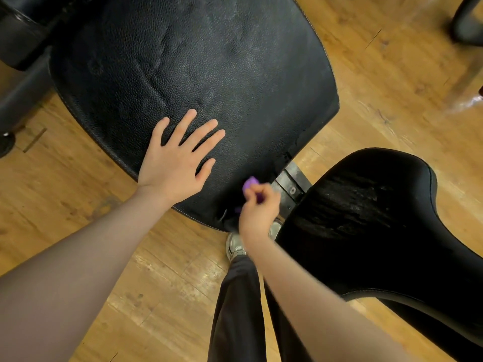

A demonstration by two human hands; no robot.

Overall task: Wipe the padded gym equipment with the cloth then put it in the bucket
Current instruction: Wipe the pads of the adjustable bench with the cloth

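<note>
Resting flat: left hand (175,158) lies palm down on the near part of the large black pad (198,74), fingers straight and spread, holding nothing.
Right hand: right hand (257,209) is at the lower centre of the frame, fingers curled into a fist round the purple cloth (250,183), at the near corner edge of the large pad.
Cloth: only a small purple bit shows above the knuckles, and a smaller scrap at the left of the fist; the rest is hidden in the hand. It is blurred, so I cannot tell whether it touches the pad.
Large pad: black grained upholstery with pale stitching along its rim, filling the upper centre and upper left of the frame; creases run across its middle.
Second pad: a smaller black padded seat (366,218) sits at the lower right, just beside the large pad, with streaky pale marks on its top.
Bracket: a grey metal bracket (291,182) with a bolt shows between the two pads, just right of the fist.
Floor: wooden floor (91,218) in yellow-brown planks lies under everything.
Person: dark trousers (237,309) and a pale shoe (235,244) show below the right wrist, at the bottom centre.
Upper left: part of another black frame piece (18,40), cut off by the edge.
</note>
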